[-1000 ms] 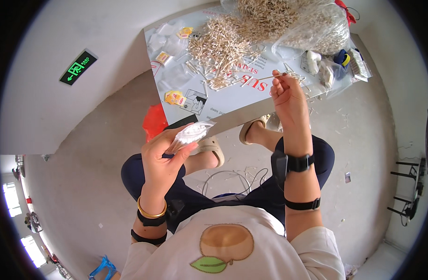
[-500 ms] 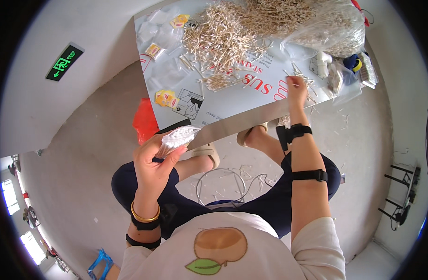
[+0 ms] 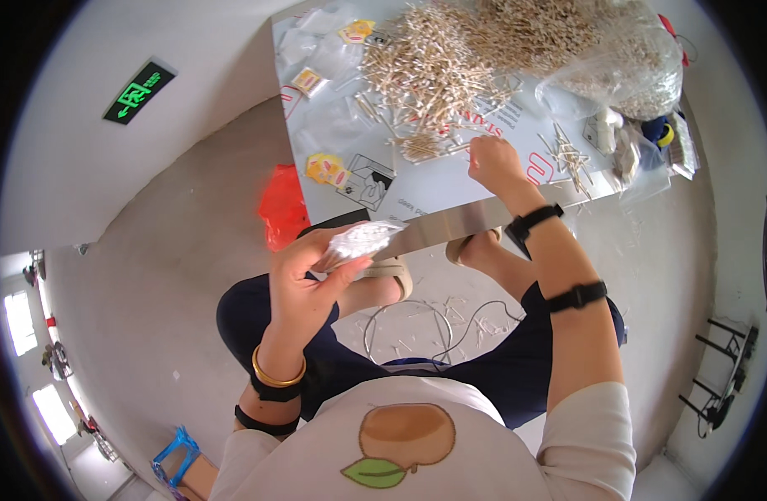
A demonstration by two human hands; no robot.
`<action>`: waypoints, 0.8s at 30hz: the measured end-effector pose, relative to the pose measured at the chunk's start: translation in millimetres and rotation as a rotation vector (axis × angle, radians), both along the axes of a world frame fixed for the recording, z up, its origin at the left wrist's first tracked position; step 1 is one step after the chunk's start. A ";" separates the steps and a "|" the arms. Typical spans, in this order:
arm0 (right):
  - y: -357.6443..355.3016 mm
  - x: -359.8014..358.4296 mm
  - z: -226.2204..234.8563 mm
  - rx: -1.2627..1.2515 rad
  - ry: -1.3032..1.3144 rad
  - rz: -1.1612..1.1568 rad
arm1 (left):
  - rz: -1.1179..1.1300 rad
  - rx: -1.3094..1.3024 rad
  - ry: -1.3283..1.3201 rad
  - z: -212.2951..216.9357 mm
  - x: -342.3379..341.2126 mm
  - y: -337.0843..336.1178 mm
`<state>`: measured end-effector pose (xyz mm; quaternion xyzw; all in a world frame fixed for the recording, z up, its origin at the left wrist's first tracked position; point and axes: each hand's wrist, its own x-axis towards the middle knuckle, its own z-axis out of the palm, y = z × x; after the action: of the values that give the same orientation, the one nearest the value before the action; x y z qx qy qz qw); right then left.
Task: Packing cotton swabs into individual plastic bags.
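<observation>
Pale wooden sticks (image 3: pixel 425 67) lie heaped at twelve o'clock on the counter (image 3: pixel 450 188), most unsorted. The right hand (image 3: pixel 494 161) pinches a few there; the left hand (image 3: pixel 312 271) grips a filled clear packet (image 3: pixel 360 240).

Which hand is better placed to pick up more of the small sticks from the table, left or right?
The right hand, probably. It already rests on the table beside the pile of small sticks. The left hand is off the table, and its grip is closed on a small clear packet.
</observation>
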<state>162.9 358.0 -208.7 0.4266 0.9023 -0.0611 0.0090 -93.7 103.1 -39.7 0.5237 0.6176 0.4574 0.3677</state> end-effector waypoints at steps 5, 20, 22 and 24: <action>-53.5 -15.6 92.3 -0.799 1.082 -0.348 | -0.037 0.107 -0.014 12.5 2.7 -12.4; -232.0 -18.0 299.3 -0.460 1.352 0.298 | -0.198 0.323 -0.009 57.2 19.5 -62.4; -236.0 -14.1 304.6 -0.413 1.313 0.323 | -0.211 0.343 -0.069 59.5 22.7 -66.5; -237.3 -12.6 308.4 -0.281 1.273 0.453 | -0.210 0.364 -0.052 62.6 25.6 -69.5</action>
<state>150.3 120.7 99.6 0.1035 0.7824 -0.4125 -0.4550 -68.1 33.6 23.0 0.6308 0.4573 0.5339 0.3286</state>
